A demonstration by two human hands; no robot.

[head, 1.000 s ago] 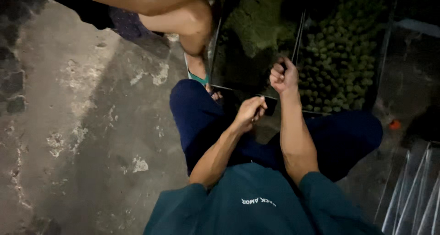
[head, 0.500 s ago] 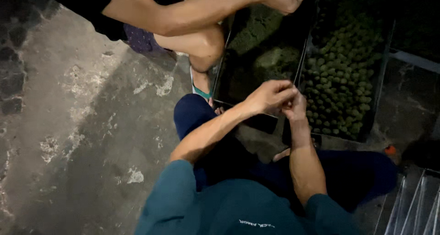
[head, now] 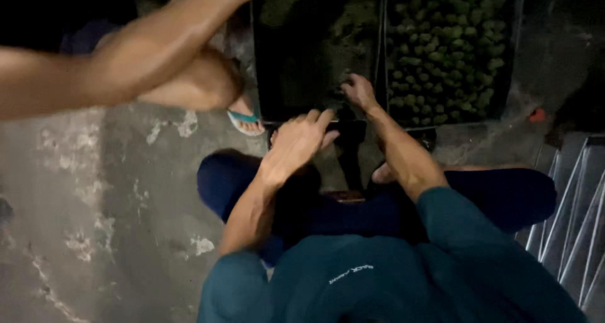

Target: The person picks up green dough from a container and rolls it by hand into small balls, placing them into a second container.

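I sit on the concrete floor in a teal shirt and dark blue trousers. My left hand hovers flat with fingers spread near the front edge of a dark crate, holding nothing. My right hand reaches into the gap between that crate and a second crate filled with small green fruits; its fingers curl downward and I cannot see whether they hold anything. The dark crate holds several green clumps at its far side.
Another person's bare arm and knee cross the upper left, with a foot in a teal sandal beside the dark crate. Metal bars lie at the right. A small orange object sits beyond the fruit crate.
My hands, together half a second ago, have separated: the left opened flat, the right reached forward between the crates. The other person's arm swung lower across the view.
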